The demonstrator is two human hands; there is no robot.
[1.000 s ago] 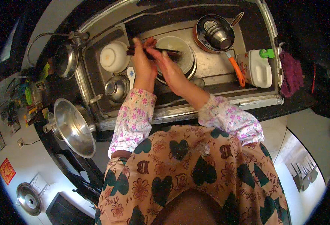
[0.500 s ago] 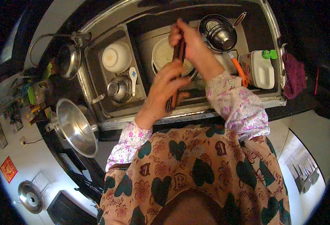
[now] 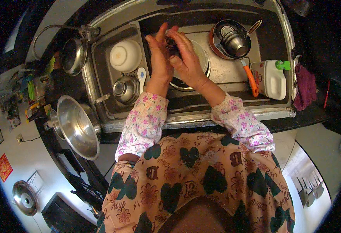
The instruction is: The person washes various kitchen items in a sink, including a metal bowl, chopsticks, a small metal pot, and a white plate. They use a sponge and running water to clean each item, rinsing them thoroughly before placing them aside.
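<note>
Both hands are together over the round pot [image 3: 206,62] of cloudy liquid in the right sink basin. Between my palms is a bundle of dark chopsticks [image 3: 173,51], now seen mostly end-on and largely hidden by the fingers. My left hand [image 3: 160,62] presses on its left side with the fingers pointing up and away. My right hand [image 3: 189,62] curls over it from the right, thumb toward the left palm. Right of the pot lies a pan [image 3: 216,40] with a metal bowl [image 3: 236,43] in it.
An orange-handled utensil [image 3: 250,79] and a white jug with green cap [image 3: 274,79] stand at the right. The left basin holds a white bowl [image 3: 124,55], a metal bowl [image 3: 126,90] and a white spoon [image 3: 141,79]. A large steel basin [image 3: 77,127] is outside the sink, left.
The chopsticks, earlier lengthwise between my hands, have turned to point away from view. My left hand has moved farther away from me; my right has come lower and closer to it.
</note>
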